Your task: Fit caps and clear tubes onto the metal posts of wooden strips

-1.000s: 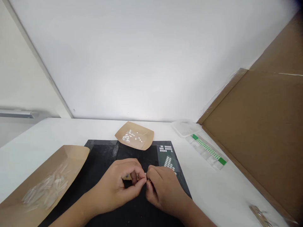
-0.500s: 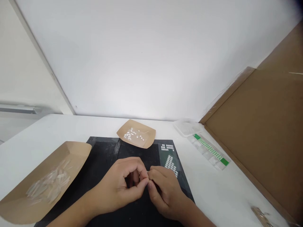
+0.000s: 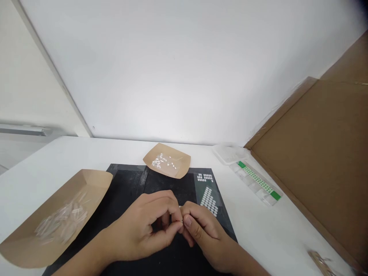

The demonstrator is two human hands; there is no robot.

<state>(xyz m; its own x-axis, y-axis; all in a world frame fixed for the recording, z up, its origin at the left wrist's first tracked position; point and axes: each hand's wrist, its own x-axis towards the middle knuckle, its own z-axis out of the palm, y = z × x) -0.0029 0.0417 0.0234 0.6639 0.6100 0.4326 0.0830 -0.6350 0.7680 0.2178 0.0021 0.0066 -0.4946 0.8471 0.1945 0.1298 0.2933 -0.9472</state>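
Note:
My left hand (image 3: pixel 153 224) is closed in a pinch, with thumb and forefinger tips together above the black mat (image 3: pixel 123 195). Against those tips my right hand (image 3: pixel 208 234) is closed too, its thumb pressed toward the curled forefinger. A tiny pale bit (image 3: pixel 181 221) shows where the fingertips meet; the fingers hide most of it, so its kind is unclear. Just beyond the right hand, a sheet of white oval stickers (image 3: pixel 209 201) lies on the mat's right side.
At left stands a brown paper tray (image 3: pixel 96 180) with clear plastic pieces (image 3: pixel 63 222). A smaller paper tray (image 3: pixel 184 160) behind the mat holds small white bits. On the right are a clear compartment box (image 3: pixel 250 184) with a green-ended label strip, a translucent lid (image 3: pixel 227 153) and a clip-like object (image 3: pixel 320 262).
My right thumb has shifted up and lies more across the forefinger, and fingers now show beneath it. The left hand keeps its pinch. The view has moved slightly.

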